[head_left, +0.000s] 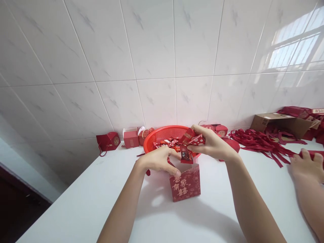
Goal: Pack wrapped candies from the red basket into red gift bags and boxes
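Observation:
An open-topped red box (186,184) with gold characters stands on the white table. My left hand (162,160) is at its left upper edge, the thumb on the front rim and the fingers curved round the side. Above the opening, my right hand (209,143) pinches several red wrapped sweets (186,154); one dark red packet hangs over the box. Just behind, a red plastic basket (149,140) holds many small wrapped sweets (168,142), partly hidden by both hands.
Small red boxes (108,141) line the wall at left, with others (221,130) right of the basket. Red ribbons (258,141) lie at right beside a cardboard box (280,123). Another person's hand (307,165) rests at the right edge.

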Demonstrator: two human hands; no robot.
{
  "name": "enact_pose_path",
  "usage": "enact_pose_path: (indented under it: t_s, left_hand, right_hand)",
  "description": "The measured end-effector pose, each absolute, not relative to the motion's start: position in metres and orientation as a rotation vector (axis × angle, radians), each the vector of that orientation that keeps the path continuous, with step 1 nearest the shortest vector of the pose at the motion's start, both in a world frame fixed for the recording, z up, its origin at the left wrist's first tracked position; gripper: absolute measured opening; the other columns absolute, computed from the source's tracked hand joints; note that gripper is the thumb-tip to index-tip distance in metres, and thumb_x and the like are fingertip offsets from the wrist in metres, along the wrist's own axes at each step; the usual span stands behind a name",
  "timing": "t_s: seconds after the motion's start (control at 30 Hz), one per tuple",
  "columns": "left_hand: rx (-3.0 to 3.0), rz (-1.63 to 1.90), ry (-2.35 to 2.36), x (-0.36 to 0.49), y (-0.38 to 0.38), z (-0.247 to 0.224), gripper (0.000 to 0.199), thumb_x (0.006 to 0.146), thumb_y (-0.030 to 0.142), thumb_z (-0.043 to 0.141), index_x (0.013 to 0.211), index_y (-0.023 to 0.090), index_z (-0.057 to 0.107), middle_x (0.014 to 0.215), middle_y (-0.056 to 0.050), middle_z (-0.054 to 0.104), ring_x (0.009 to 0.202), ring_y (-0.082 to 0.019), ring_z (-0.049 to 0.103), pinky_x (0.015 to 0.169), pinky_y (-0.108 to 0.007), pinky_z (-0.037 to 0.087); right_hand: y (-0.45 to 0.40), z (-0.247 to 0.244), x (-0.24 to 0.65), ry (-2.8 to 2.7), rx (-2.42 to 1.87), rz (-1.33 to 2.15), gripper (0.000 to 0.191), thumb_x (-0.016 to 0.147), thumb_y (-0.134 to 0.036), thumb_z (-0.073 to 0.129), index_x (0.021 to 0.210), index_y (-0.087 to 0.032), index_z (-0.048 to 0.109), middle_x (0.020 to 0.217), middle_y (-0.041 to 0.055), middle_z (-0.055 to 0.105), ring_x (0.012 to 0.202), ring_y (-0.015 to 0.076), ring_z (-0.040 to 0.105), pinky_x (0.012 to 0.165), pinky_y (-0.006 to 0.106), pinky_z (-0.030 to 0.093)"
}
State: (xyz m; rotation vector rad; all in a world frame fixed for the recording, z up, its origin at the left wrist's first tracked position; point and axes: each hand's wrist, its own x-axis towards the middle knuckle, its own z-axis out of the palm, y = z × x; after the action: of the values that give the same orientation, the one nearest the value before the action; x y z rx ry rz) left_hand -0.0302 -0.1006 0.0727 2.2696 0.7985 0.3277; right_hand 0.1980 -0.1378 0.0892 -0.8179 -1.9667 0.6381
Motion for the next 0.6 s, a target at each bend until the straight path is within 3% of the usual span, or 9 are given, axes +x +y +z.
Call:
enact_pose_path:
  t_s: [0.4, 0.5, 0.6]
  left_hand:
    - [2.212, 0.205, 0.869, -0.031, -0.097, 0.072, 0.041, 0.063, 0.042, 0.083, 0.100, 0.025, 0.075, 0.094, 0.000, 0.073, 0.084, -0.021, 0.066, 0.073, -0.027, 0.044]
    - [2.233, 0.169, 0.852, -0.031, -0.097, 0.073, 0.037, 0.067, 0.042, 0.081, 0.099, 0.026, 0.075, 0.098, 0.000, 0.073, 0.089, -0.022, 0.067, 0.077, -0.028, 0.045]
    - [2.214, 0.119, 0.863, -0.032, -0.095, 0.073, 0.047, 0.068, 0.042, 0.080, 0.113, 0.030, 0.073, 0.113, 0.000, 0.072, 0.099, -0.024, 0.067, 0.085, -0.030, 0.047]
  right_hand:
    - [-0.127, 0.077, 0.190, -2.048, -0.864, 0.661, 0.011, 0.078, -0.020, 0.071, 0.088, -0.023, 0.065, 0.087, 0.0014, 0.070, 0.076, 0.0199, 0.064, 0.064, 0.030, 0.052]
    - [-0.126, 0.077, 0.191, -2.020, -0.878, 0.685, 0.014, 0.078, -0.022, 0.071, 0.091, -0.023, 0.066, 0.090, 0.0023, 0.070, 0.079, 0.0206, 0.065, 0.064, 0.030, 0.052]
    - [-0.126, 0.078, 0.192, -1.973, -0.891, 0.741, 0.020, 0.078, -0.025, 0.073, 0.096, -0.021, 0.065, 0.093, 0.0030, 0.070, 0.081, 0.0209, 0.065, 0.065, 0.029, 0.053]
